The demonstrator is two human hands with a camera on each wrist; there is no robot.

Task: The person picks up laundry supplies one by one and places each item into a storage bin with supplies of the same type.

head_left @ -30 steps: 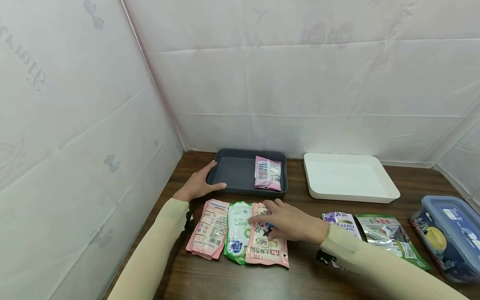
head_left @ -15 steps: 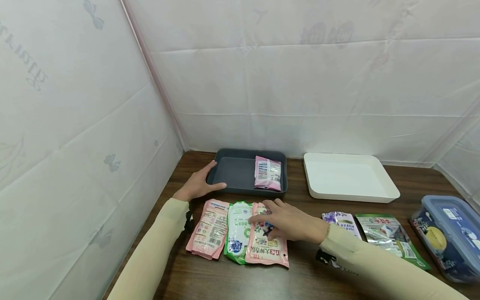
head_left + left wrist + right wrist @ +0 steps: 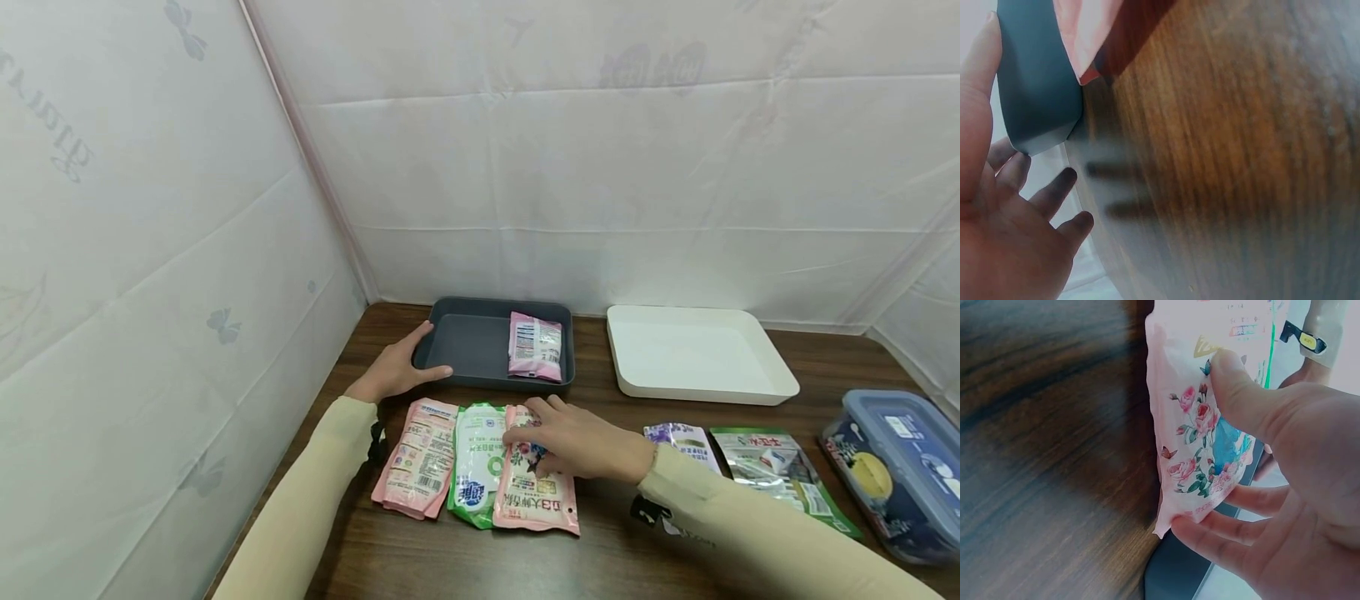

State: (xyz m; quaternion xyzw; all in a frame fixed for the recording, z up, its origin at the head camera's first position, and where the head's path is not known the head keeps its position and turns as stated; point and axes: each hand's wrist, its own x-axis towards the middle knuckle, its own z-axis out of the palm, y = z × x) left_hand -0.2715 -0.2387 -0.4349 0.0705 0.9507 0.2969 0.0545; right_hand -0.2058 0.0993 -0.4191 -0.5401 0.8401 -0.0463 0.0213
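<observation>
At the near-left corner of a dark grey tray, my left hand rests with thumb and fingers spread along its sides. The left wrist view shows its fingers loosely extended beside the tray wall. My right hand holds a pink floral pouch near its far end. In the right wrist view the thumb lies on the printed face of the pouch, with fingers at its edge. Left of it lie a green-and-white pouch and a pink pouch. Another pink packet is inside the grey tray.
A white tray stands at the back right. Nearer on the right lie a purple-and-white pouch and a green-and-silver pouch. A blue lidded box stands at the far right. White sheeting walls the table.
My right hand and the floral pouch have shifted very slightly right, away from the green-and-white pouch. My left hand stays at the grey tray's corner.
</observation>
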